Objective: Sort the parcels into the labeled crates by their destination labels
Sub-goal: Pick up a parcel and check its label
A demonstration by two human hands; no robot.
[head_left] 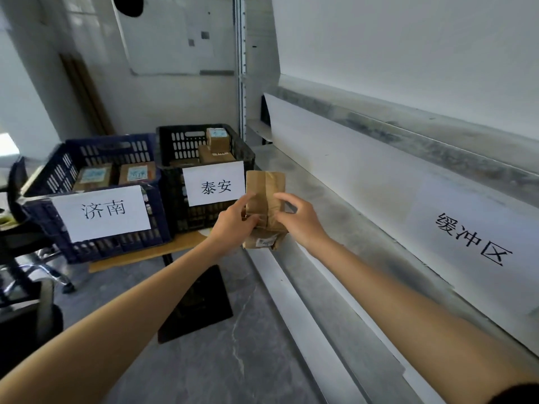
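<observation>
Holding a taped brown parcel (264,193) upright between the hands, long axis running up and down, top end above the knuckles and bottom end below the wrists. Gripped on its left edge by the left hand (236,220), thumb across the front and fingers curled round behind. Pinched on its right edge by the right hand (297,220) with thumb and bent forefinger, the other fingers arched and seemingly lifted off (hard to judge how firmly).

Key relation for the coming move: both crates out beyond and to the left, on the left hand's side. Just past the left fingertips, the black crate (175,135), tagged 泰安, its paper tag nearly meeting the parcel's left edge in this view. Further left again, well apart from the right hand, the blue crate (43,182), tagged 济南. Parcels already inside both.

Probably a leftward carry, then, led by the nearer left hand.

On the parcel's bottom face, a small sticker (264,242), too blurred to read, so no telling which crate. Likely step in hand: checking that sticker. Beneath and beyond the right hand, a grey worktop (306,170) with a sheet (472,237) marked 缓冲区.
</observation>
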